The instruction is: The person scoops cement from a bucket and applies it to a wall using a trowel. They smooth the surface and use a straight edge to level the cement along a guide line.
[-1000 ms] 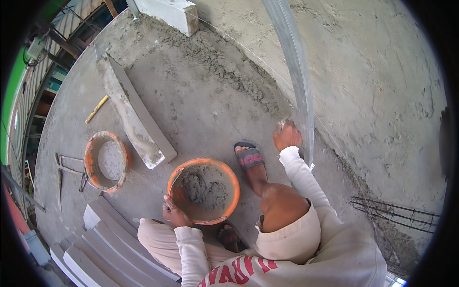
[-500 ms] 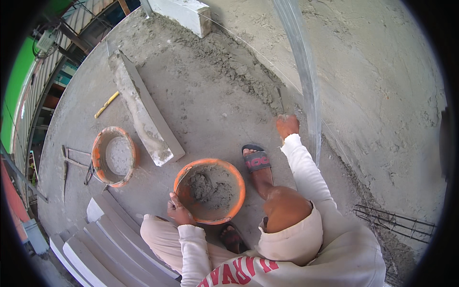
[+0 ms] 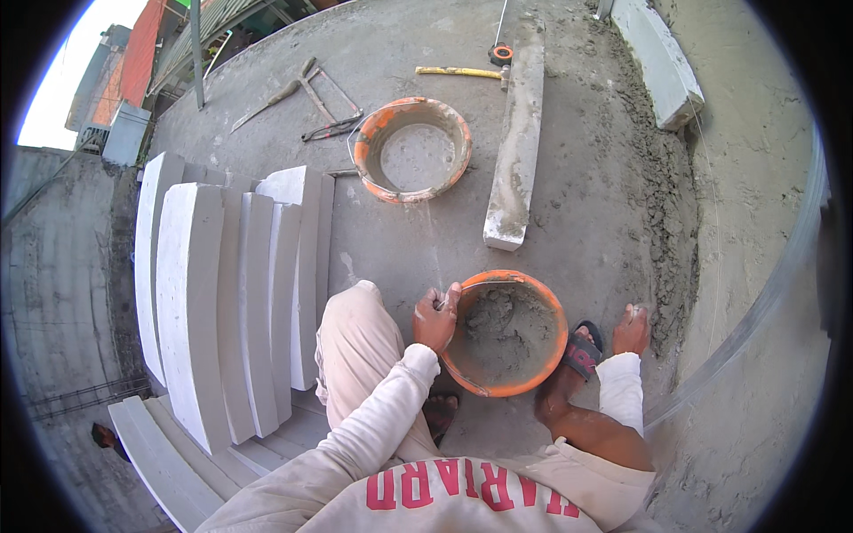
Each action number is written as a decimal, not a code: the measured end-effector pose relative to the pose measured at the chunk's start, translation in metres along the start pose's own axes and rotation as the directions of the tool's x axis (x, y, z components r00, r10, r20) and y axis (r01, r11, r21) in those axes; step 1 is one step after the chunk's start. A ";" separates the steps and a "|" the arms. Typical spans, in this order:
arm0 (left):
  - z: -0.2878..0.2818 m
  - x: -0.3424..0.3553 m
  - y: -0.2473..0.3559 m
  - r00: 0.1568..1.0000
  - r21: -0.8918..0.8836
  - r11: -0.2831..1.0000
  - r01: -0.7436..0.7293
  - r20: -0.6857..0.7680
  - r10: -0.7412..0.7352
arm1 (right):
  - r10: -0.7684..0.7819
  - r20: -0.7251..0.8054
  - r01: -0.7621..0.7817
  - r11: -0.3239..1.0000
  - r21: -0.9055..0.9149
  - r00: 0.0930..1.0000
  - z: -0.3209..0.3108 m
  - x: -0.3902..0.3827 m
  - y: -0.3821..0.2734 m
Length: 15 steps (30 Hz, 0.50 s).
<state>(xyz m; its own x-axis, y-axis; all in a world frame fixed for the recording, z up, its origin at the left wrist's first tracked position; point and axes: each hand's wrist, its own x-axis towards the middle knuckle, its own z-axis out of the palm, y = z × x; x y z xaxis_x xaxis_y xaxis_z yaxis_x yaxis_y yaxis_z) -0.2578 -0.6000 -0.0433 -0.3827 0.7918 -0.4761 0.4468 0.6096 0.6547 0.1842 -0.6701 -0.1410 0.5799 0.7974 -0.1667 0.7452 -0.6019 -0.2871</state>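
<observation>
An orange bucket (image 3: 558, 298) holding wet grey mortar (image 3: 505, 327) stands on the concrete between my feet. My left hand (image 3: 435, 320) is closed at its left rim, where the thin wire handle meets the fingers. Over on the right, beside my sandalled foot, my right hand (image 3: 632, 330) is curled closed close to the floor. Whatever it may hold is hidden. A strip of rough mortar (image 3: 671, 240) runs along the floor just beyond that hand. Farther off, a second orange bucket (image 3: 462, 133) contains greyish liquid.
A long mortar-smeared pale block (image 3: 520, 142) lies ahead, near a yellow-handled hammer (image 3: 458, 71) and a tape measure (image 3: 500, 54). A hacksaw (image 3: 324, 102) lies farther left. Stacked white blocks (image 3: 191, 302) crowd my left side. A string line (image 3: 711, 186) and metal straightedge (image 3: 755, 329) lie right.
My view has swung left, bringing the block stack fully into sight. My left hand has shifted along the bucket's rim; my right hand has drawn back nearer to my foot.
</observation>
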 end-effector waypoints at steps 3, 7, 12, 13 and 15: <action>0.004 0.017 0.010 0.987 0.065 0.986 -0.153 -0.035 0.156 | 0.007 0.203 0.020 0.992 -0.128 0.979 -0.007 0.032 0.014; -0.022 0.075 0.048 0.982 -0.144 0.974 -0.174 -0.102 0.160 | -0.278 0.058 0.273 0.959 0.071 0.959 -0.074 0.036 -0.071; -0.077 0.156 0.112 0.962 -0.215 0.977 0.000 -0.266 -0.058 | -0.576 0.142 0.511 0.796 0.325 0.805 -0.166 0.059 -0.231; -0.078 0.172 0.112 0.954 -0.204 0.979 0.005 -0.292 -0.065 | -0.626 0.183 0.560 0.768 0.311 0.758 -0.180 0.059 -0.262; -0.089 0.204 0.090 0.927 -0.164 0.986 0.030 -0.363 -0.089 | -0.736 0.246 0.667 0.676 0.311 0.631 -0.186 0.053 -0.328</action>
<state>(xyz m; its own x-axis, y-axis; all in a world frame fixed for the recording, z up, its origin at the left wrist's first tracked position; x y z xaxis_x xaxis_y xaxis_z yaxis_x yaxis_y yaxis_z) -0.3671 -0.3867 -0.0291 -0.6883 0.6665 -0.2864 0.2966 0.6189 0.7274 0.0313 -0.4384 0.1201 -0.2635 0.9564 -0.1261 0.7885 0.1383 -0.5993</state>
